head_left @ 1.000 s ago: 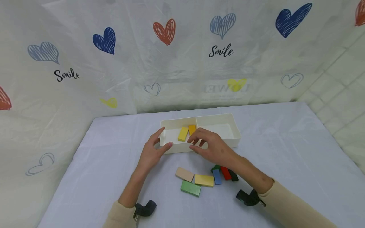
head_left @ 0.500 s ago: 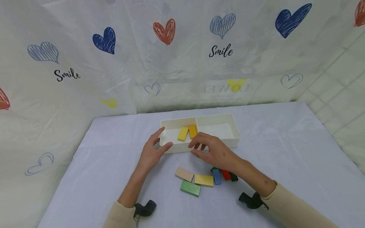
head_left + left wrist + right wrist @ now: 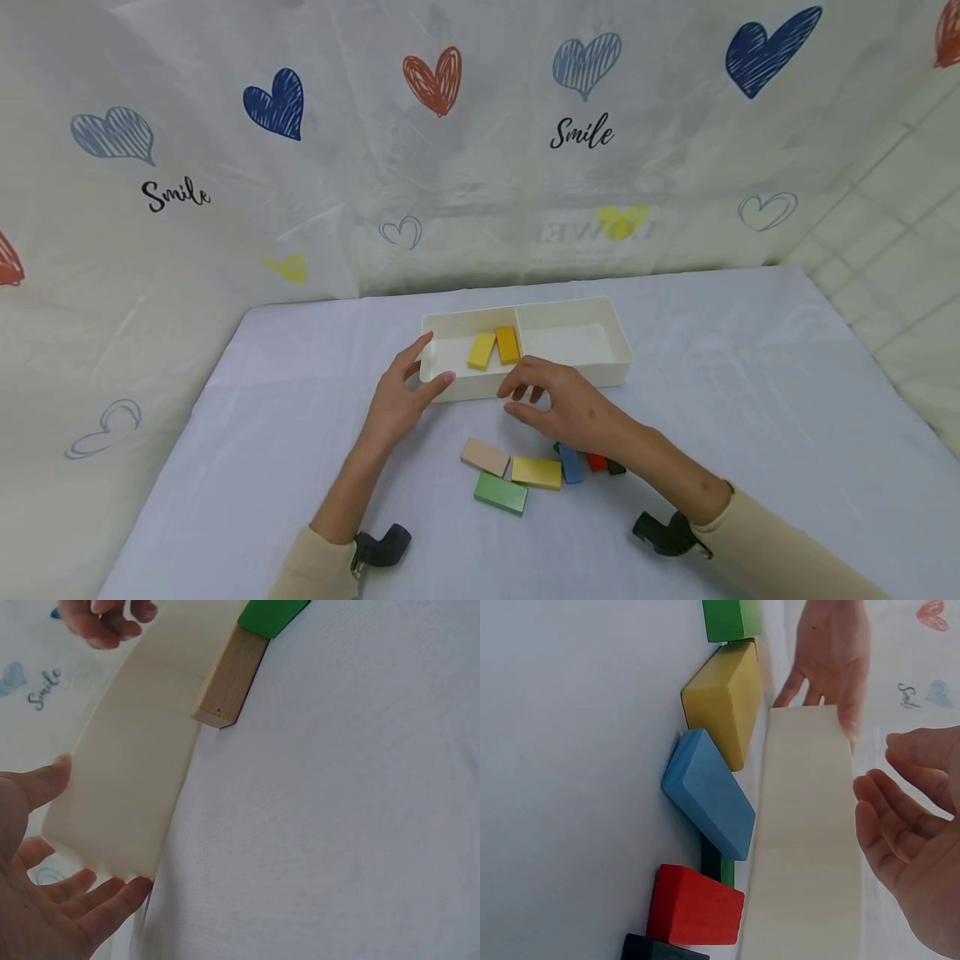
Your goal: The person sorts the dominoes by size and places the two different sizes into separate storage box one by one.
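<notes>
In the head view my left hand (image 3: pixel 396 408) grips the left end of a white two-compartment box (image 3: pixel 573 339), thumb at the front wall. The left wrist view shows its fingertips (image 3: pixel 135 889) against the end wall. A yellow block (image 3: pixel 481 351) and an orange block (image 3: pixel 507 345) lie in the left compartment. My right hand (image 3: pixel 573 406) hovers over the box's front edge with loosely bent fingers and nothing between them. On the cloth before the box are a tan block (image 3: pixel 485 457), a second yellow block (image 3: pixel 536 472) and a light green block (image 3: pixel 501 493).
Further right lie a blue block (image 3: pixel 709 791), a red block (image 3: pixel 695 906), a black block (image 3: pixel 660 951) and a partly hidden dark green block (image 3: pixel 718 864). Black wrist-worn devices (image 3: pixel 382 546) sit below both hands. A heart-printed sheet (image 3: pixel 480 167) hangs behind the white-clothed table (image 3: pixel 300 358).
My right hand has drawn slightly back toward me and away from the left compartment, uncovering the orange block. The left hand and the box have stayed in place.
</notes>
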A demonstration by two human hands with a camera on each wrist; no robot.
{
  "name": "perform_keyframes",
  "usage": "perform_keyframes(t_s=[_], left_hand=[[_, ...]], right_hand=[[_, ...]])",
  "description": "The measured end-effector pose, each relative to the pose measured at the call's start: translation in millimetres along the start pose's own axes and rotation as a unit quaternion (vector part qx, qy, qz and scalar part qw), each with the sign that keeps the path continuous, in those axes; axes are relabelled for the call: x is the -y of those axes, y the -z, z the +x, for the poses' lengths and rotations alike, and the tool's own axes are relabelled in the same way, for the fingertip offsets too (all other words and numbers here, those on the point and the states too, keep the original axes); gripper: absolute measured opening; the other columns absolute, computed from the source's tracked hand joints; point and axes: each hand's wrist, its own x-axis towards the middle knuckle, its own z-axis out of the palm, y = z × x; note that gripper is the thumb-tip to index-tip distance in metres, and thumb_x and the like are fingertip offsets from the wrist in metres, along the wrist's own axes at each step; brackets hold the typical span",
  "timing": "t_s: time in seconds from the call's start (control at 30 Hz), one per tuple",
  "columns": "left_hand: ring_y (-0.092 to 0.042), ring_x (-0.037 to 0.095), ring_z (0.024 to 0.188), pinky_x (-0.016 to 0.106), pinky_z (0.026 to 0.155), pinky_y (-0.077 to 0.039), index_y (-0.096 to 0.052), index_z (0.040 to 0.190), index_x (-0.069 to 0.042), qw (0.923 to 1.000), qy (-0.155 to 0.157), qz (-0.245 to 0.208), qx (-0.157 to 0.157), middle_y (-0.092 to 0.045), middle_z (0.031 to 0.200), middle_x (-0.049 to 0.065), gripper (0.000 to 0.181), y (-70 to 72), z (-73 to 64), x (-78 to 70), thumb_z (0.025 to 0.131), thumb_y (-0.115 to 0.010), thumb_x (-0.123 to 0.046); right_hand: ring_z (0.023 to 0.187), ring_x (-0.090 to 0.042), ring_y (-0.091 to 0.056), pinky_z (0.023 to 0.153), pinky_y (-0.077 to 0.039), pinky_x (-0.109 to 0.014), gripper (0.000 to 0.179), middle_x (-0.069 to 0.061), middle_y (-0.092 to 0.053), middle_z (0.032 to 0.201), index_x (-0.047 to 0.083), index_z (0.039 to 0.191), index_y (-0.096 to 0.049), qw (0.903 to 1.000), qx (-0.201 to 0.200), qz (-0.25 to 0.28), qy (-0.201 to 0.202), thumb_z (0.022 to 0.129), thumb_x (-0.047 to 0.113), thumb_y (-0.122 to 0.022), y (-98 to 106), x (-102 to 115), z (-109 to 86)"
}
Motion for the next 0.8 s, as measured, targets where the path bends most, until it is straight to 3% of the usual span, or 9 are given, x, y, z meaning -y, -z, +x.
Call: perform_keyframes(t_s=[0.8], left_hand=[[-0.044, 0.034, 0.151, 0.058, 0.113, -0.047, -0.040, 0.158, -0.044, 1.0000, 0.002, 0.005, 0.001, -0.035, 0.169, -0.001, 0.076, -0.9, 1.2, 0.3, 0.092, -0.079, -0.040]], right_hand=[[0.094, -0.006, -0.064, 0.084, -0.058, -0.026, 0.016, 0.001, -0.072, 0.107, 0.018, 0.110, -0.071, 0.9993, 0.037, 0.004, 0.001, 0.095, 0.012, -0.076, -1, -6, -12.1]])
